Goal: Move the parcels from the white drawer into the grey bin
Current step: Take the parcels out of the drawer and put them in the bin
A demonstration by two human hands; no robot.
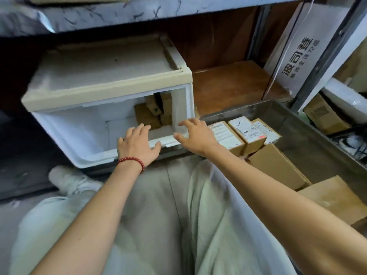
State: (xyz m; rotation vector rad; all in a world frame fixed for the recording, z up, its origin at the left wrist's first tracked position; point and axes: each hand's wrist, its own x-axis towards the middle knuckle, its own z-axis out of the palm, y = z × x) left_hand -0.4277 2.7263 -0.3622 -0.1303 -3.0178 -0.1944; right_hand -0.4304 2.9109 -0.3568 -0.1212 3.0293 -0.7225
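Observation:
The white drawer (79,133) stands pulled out of its cream-topped unit (107,76) under a shelf. A few brown cardboard parcels (155,110) lie deep at its back right; the front part holds nothing. My left hand (139,143), with a red bead bracelet, hovers over the drawer's front rim with fingers spread. My right hand (195,134) is beside it at the drawer's right corner, fingers spread, holding nothing. The grey bin (309,135) sits to the right on the floor. It holds three labelled boxes (246,133) standing side by side and larger plain cartons (278,167).
A wooden shelf board (234,84) lies behind the bin. A white bag with black characters (299,56) leans at the right by a metal rack post (325,56). More boxes (323,116) sit past the post. My knees and a white shoe (69,181) fill the foreground.

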